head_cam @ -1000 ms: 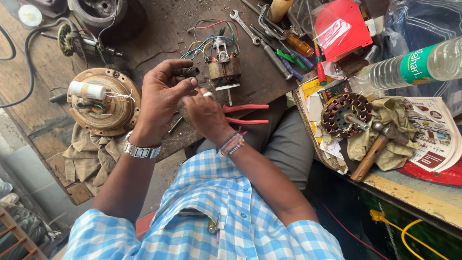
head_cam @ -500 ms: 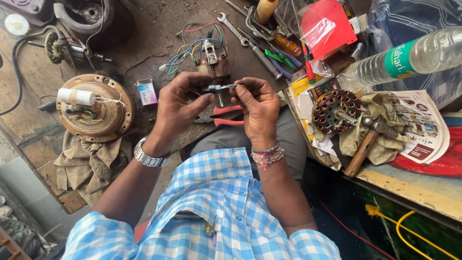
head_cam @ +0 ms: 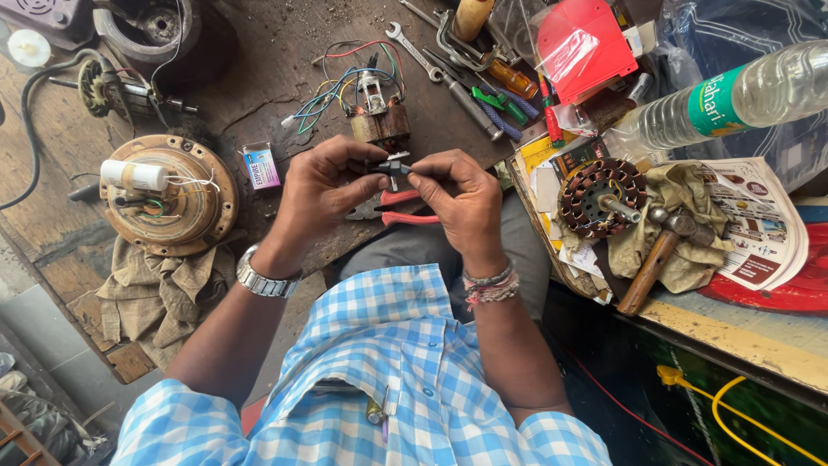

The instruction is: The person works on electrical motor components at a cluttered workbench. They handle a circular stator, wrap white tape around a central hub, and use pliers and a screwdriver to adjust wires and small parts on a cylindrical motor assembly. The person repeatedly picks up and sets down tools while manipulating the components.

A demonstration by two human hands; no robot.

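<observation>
— Pinching what, those two hands?
— Left hand (head_cam: 323,194) and right hand (head_cam: 461,203) both nip a small dark metal part (head_cam: 392,166) between fingertips, above red-handled pliers (head_cam: 401,209).
— Beyond them?
— A wired motor core (head_cam: 378,121) just behind on the workbench (head_cam: 259,78); a round fan motor (head_cam: 168,194) sits left.

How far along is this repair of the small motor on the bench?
Done, by the look of it: the small motor sits opened on the bench, its coloured wires loose, and a stator lies apart on a rag. In hand: the left hand and right hand pinch a small dark part between them. Left: nothing looks reassembled; the red-handled pliers and spanners lie out.
</observation>
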